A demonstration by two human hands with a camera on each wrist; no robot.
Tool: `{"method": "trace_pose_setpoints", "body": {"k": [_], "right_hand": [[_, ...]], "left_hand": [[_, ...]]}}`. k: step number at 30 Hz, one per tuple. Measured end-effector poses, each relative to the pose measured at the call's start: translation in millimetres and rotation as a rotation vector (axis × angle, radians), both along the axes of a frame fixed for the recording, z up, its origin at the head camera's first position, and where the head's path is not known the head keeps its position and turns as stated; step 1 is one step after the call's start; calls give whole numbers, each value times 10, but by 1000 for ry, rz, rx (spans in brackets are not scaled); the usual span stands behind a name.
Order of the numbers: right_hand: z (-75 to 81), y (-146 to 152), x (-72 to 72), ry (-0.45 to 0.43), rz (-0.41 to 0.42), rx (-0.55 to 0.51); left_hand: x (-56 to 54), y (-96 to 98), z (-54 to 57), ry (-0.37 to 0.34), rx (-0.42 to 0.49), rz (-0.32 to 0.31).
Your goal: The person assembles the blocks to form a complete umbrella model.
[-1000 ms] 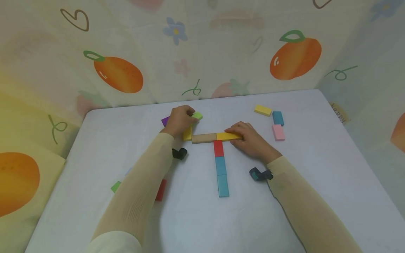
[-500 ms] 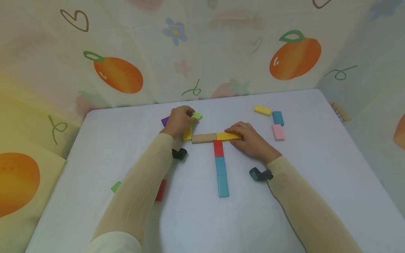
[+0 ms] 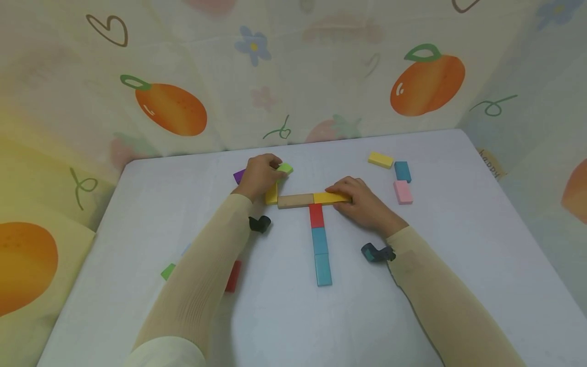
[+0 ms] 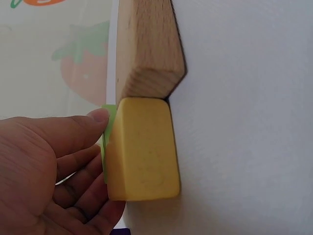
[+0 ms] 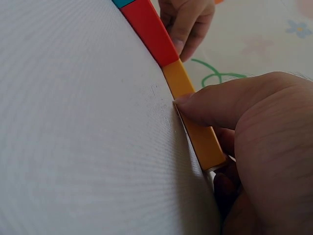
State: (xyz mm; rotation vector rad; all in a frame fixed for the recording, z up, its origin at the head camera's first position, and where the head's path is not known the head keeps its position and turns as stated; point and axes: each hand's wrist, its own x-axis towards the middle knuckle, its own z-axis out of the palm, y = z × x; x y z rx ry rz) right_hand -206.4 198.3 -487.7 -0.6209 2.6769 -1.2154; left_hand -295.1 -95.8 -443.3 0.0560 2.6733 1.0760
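Note:
My left hand [image 3: 259, 176] pinches a light green block [image 3: 286, 168] behind a yellow block [image 4: 149, 149]. That yellow block adjoins the left end of a plain wooden block [image 3: 295, 201]. A second yellow block [image 3: 325, 198] continues the row on the right, and my right hand [image 3: 364, 204] grips it between thumb and fingers, as the right wrist view shows. From where the wooden and yellow blocks meet, a red block [image 3: 317, 215] and two blue blocks [image 3: 320, 240] run in a line toward me. My left fingers hide part of the green block.
At the back right lie a yellow block [image 3: 380, 160], a blue block [image 3: 403, 172] and a pink block [image 3: 403, 192]. A purple block [image 3: 239, 176] shows beside my left hand. My left sleeve partly covers a green block [image 3: 167, 271] and a red block [image 3: 233, 276].

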Motion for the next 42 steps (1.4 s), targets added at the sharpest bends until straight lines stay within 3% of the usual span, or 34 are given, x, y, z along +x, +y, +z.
{"method": "trace_pose_setpoints", "body": {"k": [25,34,42], "right_hand": [[12,-17,-2,-12,-7,2],[4,-13,-2,-17,-8,2],[12,-17,5,-26,-10,2]], "left_hand": [[-16,-84,-19,65,26,-30],[10,-182,125,87,182,19],[-9,-342,145,165,430,-65]]}}
